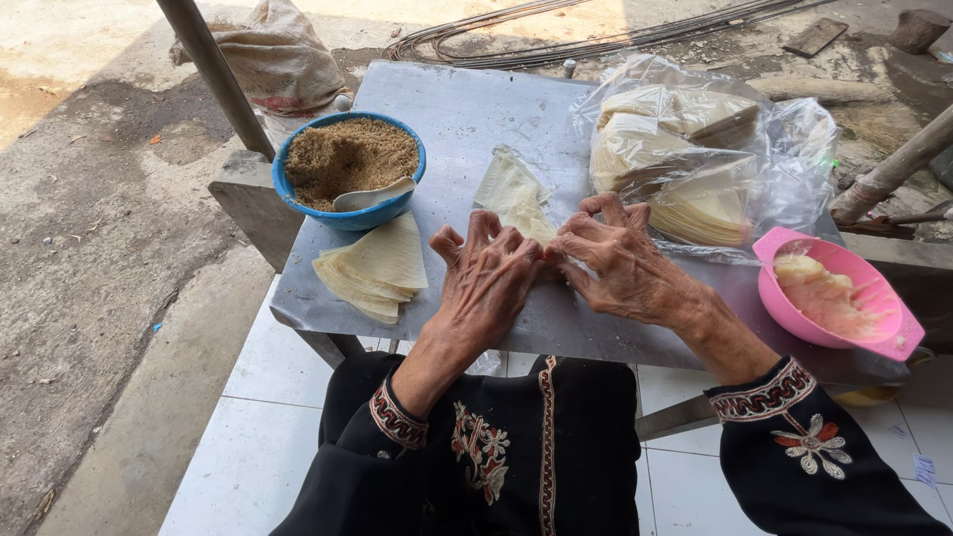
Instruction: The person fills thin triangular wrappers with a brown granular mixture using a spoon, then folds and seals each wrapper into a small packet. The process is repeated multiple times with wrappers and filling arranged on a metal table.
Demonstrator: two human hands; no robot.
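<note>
My left hand [485, 278] and my right hand [620, 260] meet at the middle of a grey metal table [467, 114], fingers curled over a pale thin pastry sheet [516, 199] lying in its clear wrapper. Both hands pinch or press its near edge; the part under my fingers is hidden. To the left lies a stack of folded triangular pastries [375, 266]. Behind that stack stands a blue bowl [347, 169] of brown crumbly filling with a spoon [372, 197] in it.
A clear plastic bag [695, 159] with stacks of pastry sheets sits at the back right. A pink bowl [844, 298] of pale paste stands at the right edge. Poles, a sack [278, 55] and cables lie beyond the table; white tiles lie below.
</note>
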